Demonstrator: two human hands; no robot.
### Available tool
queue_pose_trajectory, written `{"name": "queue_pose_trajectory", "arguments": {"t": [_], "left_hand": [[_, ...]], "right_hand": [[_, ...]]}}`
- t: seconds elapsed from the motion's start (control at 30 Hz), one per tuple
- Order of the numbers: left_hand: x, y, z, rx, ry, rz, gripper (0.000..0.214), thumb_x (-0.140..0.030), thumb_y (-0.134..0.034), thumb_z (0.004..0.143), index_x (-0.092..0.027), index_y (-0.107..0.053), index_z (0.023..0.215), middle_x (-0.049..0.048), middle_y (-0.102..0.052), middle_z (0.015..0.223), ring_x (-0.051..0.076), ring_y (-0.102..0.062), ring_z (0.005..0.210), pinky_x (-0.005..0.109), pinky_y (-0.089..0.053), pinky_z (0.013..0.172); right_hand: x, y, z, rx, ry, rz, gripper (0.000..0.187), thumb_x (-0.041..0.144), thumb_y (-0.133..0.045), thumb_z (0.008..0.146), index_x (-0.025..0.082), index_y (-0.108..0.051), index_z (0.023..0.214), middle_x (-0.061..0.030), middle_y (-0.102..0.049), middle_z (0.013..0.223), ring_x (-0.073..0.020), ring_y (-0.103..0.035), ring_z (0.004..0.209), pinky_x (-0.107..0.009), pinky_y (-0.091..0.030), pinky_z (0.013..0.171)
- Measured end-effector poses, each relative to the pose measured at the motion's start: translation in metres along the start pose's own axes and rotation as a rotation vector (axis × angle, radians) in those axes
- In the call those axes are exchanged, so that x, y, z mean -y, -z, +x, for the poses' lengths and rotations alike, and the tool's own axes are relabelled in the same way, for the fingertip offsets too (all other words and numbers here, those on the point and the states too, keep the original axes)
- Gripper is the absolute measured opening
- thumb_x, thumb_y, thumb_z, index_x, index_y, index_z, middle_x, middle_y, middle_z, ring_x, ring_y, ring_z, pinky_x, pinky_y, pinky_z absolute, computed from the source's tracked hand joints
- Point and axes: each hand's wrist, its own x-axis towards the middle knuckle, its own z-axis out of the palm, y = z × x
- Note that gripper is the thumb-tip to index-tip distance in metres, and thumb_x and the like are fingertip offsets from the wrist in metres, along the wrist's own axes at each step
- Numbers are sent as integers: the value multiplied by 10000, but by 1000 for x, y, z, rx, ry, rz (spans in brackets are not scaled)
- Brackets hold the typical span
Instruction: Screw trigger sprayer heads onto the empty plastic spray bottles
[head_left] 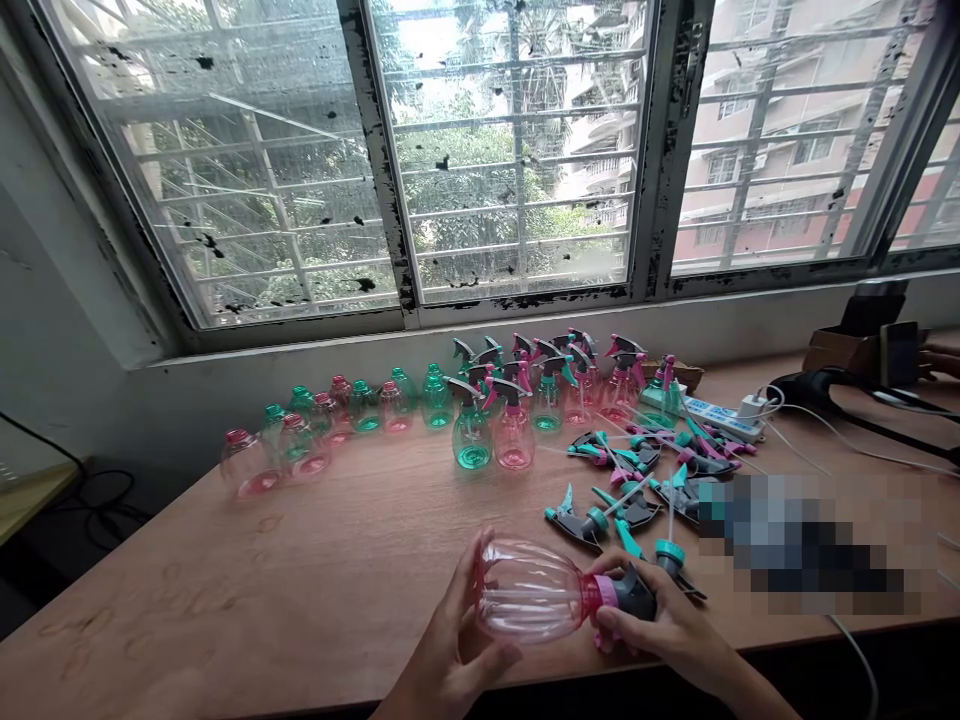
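Note:
Near the table's front edge I hold a clear pink spray bottle [531, 590] on its side, its base to the left. My left hand [457, 630] is wrapped round the base end. At the neck, my right hand [660, 615] grips the grey and pink spray head [634, 592], which sits on the bottle's mouth. Just beyond my right hand lie loose spray heads in grey, teal and pink, among them a teal-collared one [670, 555] with its tube pointing up and another grey and teal one [577, 520].
Open pink and green bottles [306, 450] stand at the back left of the wooden table [300, 590]. Several bottles with spray heads [514, 440] stand at the back middle. A power strip [720, 418] with cables lies at right, near another person's hand [941, 358]. A blurred patch covers the right side.

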Motion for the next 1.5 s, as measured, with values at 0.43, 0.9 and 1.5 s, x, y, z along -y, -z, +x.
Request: {"name": "queue_pose_trajectory", "arguments": {"t": [0.43,0.9,1.5], "left_hand": [[11,2,3,-34,-60,101,777,-345,-702,898,-382,-264,1540,55,-281,1650,311,-320,1485,462,-323,1200],[5,1,2,-25,-40,62,759,-334,-722,888,-444,-304,1512,-2,-227,1665,308,-297,1495,439,-364,1184],[13,6,1,25,-42,117,796,-319,-670,927,-437,-187,1548,20,-205,1677,287,-317,1493,463,-325,1203]], "right_hand": [[9,-2,3,-18,28,-59,398,505,-739,833,207,-584,1046,-3,-743,625,-174,-675,548,-226,-437,475],[5,1,4,-53,52,-10,408,509,-742,835,202,-593,1059,-4,-732,644,-176,-679,558,-225,-476,468],[1,2,6,-55,78,35,394,477,-760,828,209,-596,1065,11,-685,689,-168,-674,562,-214,-505,450]]}}
